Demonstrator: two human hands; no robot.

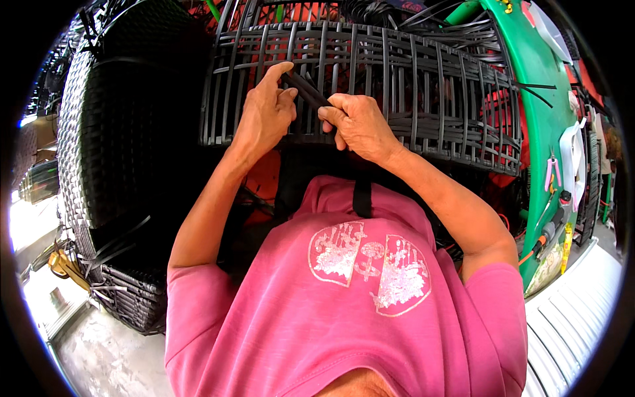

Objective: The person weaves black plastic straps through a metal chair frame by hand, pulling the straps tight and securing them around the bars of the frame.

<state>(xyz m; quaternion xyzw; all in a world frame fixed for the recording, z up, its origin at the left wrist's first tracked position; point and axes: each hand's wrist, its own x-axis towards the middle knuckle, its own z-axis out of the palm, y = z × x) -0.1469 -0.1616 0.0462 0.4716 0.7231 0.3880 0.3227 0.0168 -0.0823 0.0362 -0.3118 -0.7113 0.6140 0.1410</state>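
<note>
My right hand point(358, 126) is closed round the near end of a dark, elongated thing point(305, 91); whether it is a tool handle or a bundle of black strips I cannot tell. It slants up and left toward my left hand point(270, 109). There the index finger and thumb stand apart, close to its far end; the other fingers curl loosely. Both hands are over a black woven panel point(423, 86), a frame with flat plastic strips crossing in an open lattice. Several strips in it run loose and uneven.
Left of me stands a tightly woven black wicker piece point(73, 126), with loose strip ends near its base. A green board point(529, 139) on the right carries a pink-handled tool point(553, 172) and an orange-black tool point(548, 231). White slatted surface point(575, 311) lies at lower right.
</note>
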